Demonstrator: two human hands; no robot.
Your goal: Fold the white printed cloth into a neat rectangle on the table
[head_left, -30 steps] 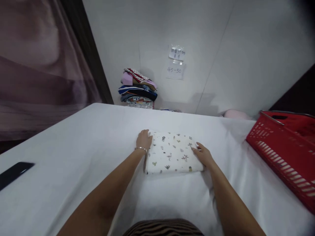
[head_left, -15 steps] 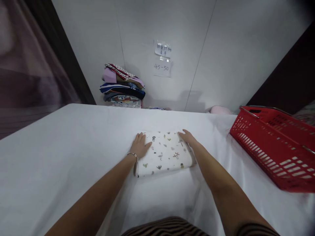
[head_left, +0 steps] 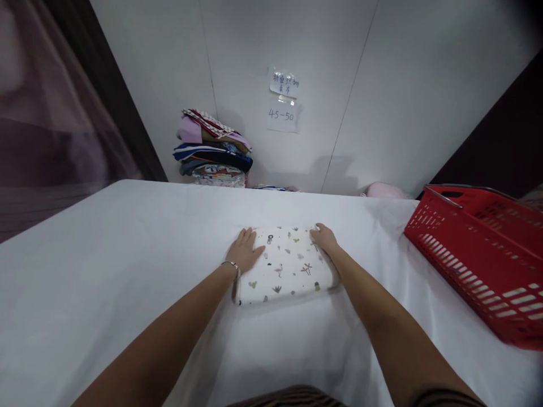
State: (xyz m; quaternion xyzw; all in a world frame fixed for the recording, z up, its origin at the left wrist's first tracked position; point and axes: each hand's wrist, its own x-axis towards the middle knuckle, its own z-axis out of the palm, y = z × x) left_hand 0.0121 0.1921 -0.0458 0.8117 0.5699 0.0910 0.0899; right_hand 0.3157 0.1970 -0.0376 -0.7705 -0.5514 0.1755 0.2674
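Observation:
A folded white cloth (head_left: 287, 268) printed with small plants and animals lies on the white-covered table (head_left: 106, 271), straight ahead of me. My left hand (head_left: 245, 251), with a thin bracelet at the wrist, rests flat on the cloth's far left corner, fingers stretched out. My right hand (head_left: 324, 238) sits at the cloth's far right corner with its fingers curled over the edge; whether they pinch the fabric is hidden.
A red plastic basket (head_left: 483, 254) with a metal handle stands on the table at the right. A stack of folded clothes (head_left: 214, 150) sits against the wall behind the table. Paper notes (head_left: 283, 102) are stuck on the wall. A pink curtain hangs at left.
My right hand has moved from the cloth's near right edge up to its far right corner. My left hand has flattened onto the far left corner. My view turned left, then slightly back.

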